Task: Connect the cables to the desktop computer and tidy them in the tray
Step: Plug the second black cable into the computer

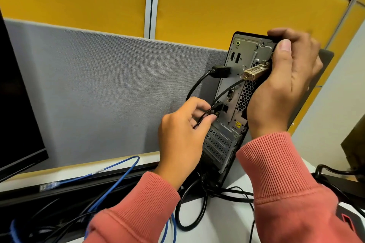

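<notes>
The slim black desktop computer (223,144) stands upright on the desk, its metal rear panel facing me. My right hand (284,85) grips its top right edge, thumb on the panel beside a brass combination lock (254,72). My left hand (183,130) pinches a thin black cable's plug (275,109) against the USB ports at the panel's middle. A thicker black cable (280,72) is plugged in higher up. A blue network cable (118,179) loops over the black cable tray (65,187) at the desk's back edge.
A grey fabric divider (98,89) and yellow panels (217,2) stand behind the desk. A dark monitor (17,114) is at the left. Black cables (193,209) coil on the white desk below the computer. A dark object (353,144) sits at the right edge.
</notes>
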